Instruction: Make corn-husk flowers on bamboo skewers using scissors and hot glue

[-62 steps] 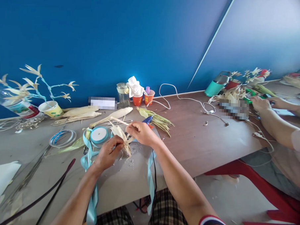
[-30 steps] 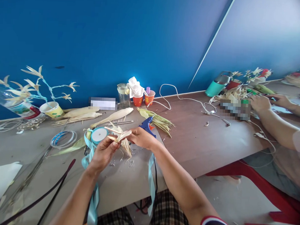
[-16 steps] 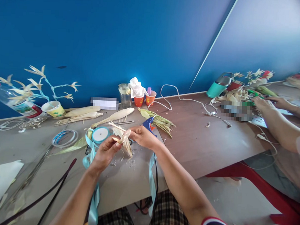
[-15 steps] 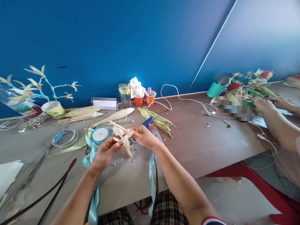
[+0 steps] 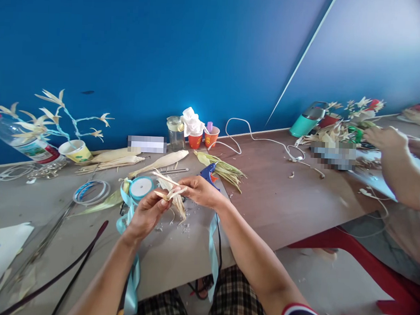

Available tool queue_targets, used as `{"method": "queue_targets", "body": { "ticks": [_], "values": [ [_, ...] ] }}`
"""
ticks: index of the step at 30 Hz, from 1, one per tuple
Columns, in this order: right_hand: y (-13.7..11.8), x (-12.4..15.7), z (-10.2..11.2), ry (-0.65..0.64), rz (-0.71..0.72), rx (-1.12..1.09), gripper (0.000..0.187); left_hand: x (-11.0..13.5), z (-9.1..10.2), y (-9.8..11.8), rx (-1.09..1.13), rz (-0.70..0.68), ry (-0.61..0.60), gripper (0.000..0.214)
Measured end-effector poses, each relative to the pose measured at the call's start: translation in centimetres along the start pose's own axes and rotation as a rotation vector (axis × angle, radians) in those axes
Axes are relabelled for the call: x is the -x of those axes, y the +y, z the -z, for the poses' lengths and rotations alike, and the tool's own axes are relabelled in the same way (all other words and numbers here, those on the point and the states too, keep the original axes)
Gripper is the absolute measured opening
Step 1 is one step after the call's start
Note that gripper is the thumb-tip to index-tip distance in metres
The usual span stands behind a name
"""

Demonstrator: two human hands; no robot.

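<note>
Between thumb and fingers, my left hand [image 5: 150,214] pinches a small corn husk flower [image 5: 169,194] with pale pointed petals. My right hand [image 5: 198,191] is closed on a thin pale stick [image 5: 165,177], its tip pointing up and left, and its fingertips touch the flower's petals. Loose dry husk [image 5: 177,206] lies on the table just behind and below the fingers. A spool of light blue ribbon [image 5: 141,188] sits beside my left hand, its ribbon trailing off the table edge. Past my right hand rests a blue glue gun [image 5: 208,172].
Husk flowers on blue stems stand in a paper cup [image 5: 74,151] at left, near a plastic bottle [image 5: 36,145]. Green husks [image 5: 226,172], red cups [image 5: 211,137] and a white cable [image 5: 262,140] lie toward the wall. At right, another person's hands [image 5: 386,137] work near a teal bottle [image 5: 307,120].
My hands stay almost in place, with the stick and petals shifting slightly. The other person's hands at right have moved a little to the right.
</note>
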State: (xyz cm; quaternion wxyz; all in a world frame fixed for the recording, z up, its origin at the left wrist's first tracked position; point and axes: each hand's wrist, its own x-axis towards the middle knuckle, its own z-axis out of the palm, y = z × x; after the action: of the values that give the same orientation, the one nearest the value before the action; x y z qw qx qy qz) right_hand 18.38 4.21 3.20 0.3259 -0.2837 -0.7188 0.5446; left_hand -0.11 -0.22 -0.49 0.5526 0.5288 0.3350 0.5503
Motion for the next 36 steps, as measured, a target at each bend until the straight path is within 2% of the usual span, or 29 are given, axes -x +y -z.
{"method": "queue_targets", "body": {
  "ticks": [8, 13, 17, 26, 30, 36],
  "values": [
    [-0.1, 0.2, 0.0, -0.051, -0.025, 0.018, 0.045, 0.0, 0.5, -0.5, 0.018, -0.006, -0.020, 0.022],
    [-0.1, 0.3, 0.2, -0.039, -0.039, 0.108, 0.044, 0.0, 0.6, -0.3, -0.198, -0.022, -0.021, 0.024],
    [-0.3, 0.6, 0.8, -0.086, -0.064, 0.133, 0.043, 0.0, 0.1, 0.1, -0.351, -0.028, -0.002, 0.026],
    [-0.6, 0.9, 1.4, -0.138, -0.094, 0.217, 0.040, 0.0, 0.2, -0.2, -0.469, -0.139, 0.079, 0.029],
    [-0.8, 1.0, 1.7, -0.198, -0.093, 0.173, 0.041, -0.1, 0.1, 0.0, -0.523, -0.180, 0.009, 0.026],
    [-1.0, 1.1, 2.0, -0.246, -0.128, 0.220, 0.042, -0.1, 0.0, 0.7, -0.692, -0.240, -0.119, 0.019]
  ]
}}
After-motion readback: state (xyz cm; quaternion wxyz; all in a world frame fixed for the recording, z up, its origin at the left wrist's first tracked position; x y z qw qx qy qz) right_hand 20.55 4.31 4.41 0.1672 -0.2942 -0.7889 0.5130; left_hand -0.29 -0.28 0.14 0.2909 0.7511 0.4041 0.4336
